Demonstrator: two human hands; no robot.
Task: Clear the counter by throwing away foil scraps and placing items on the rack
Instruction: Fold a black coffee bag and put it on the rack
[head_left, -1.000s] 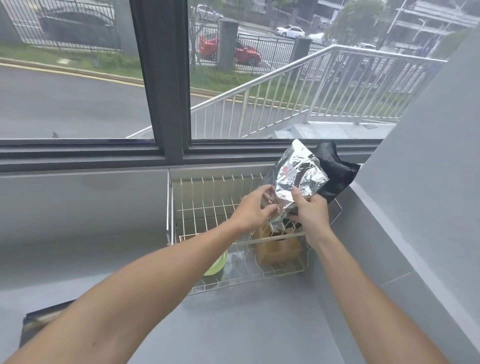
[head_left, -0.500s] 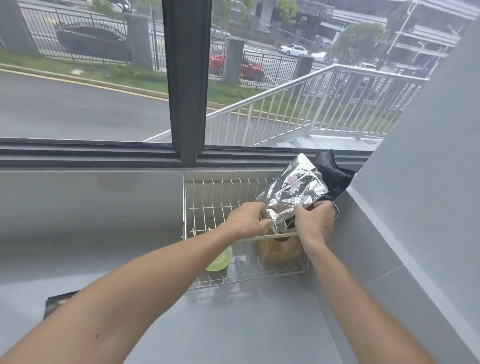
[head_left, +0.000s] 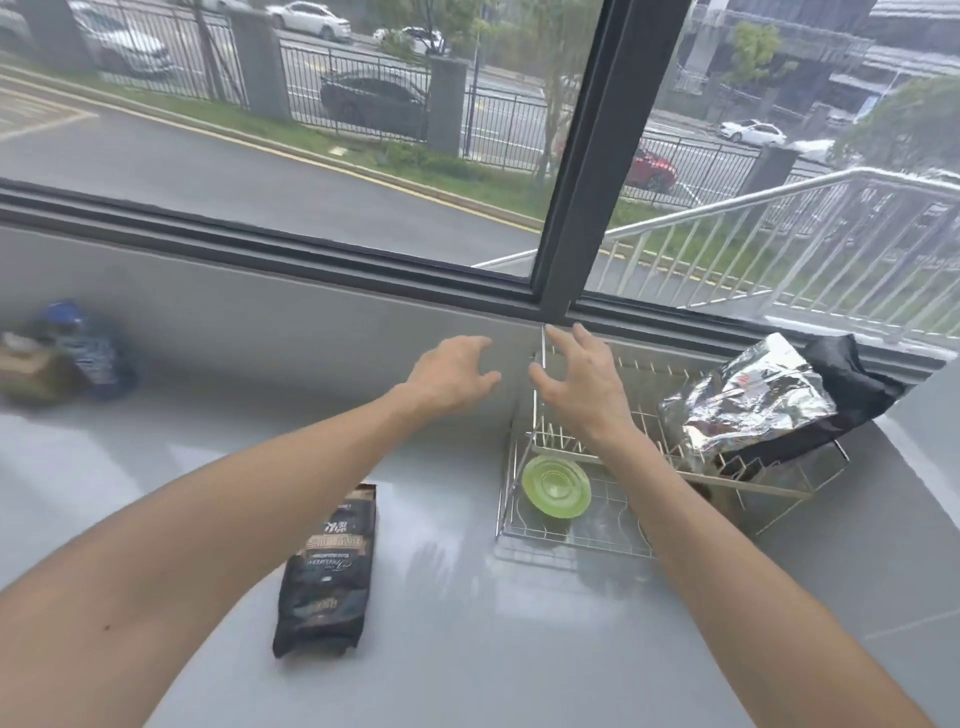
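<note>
A crinkled silver foil bag (head_left: 748, 400) leans on the right end of the wire rack (head_left: 511, 486), against a black bag (head_left: 852, 395). A green plate (head_left: 556, 486) lies in the rack's lower tier. My left hand (head_left: 449, 376) and my right hand (head_left: 582, 387) hover empty with fingers spread, left of the foil bag, over the rack's left end. A black coffee bag (head_left: 327, 571) lies flat on the grey counter (head_left: 467, 649), below my left forearm.
At the far left of the counter sit a blue-capped bottle (head_left: 88, 348) and a brown box (head_left: 31, 371), both blurred. A window sill runs behind the rack. A grey wall closes the right side.
Both hands let go of the foil bag, which now rests on the rack, and drew back to the left. My view swung left, showing the coffee bag and the far-left items.
</note>
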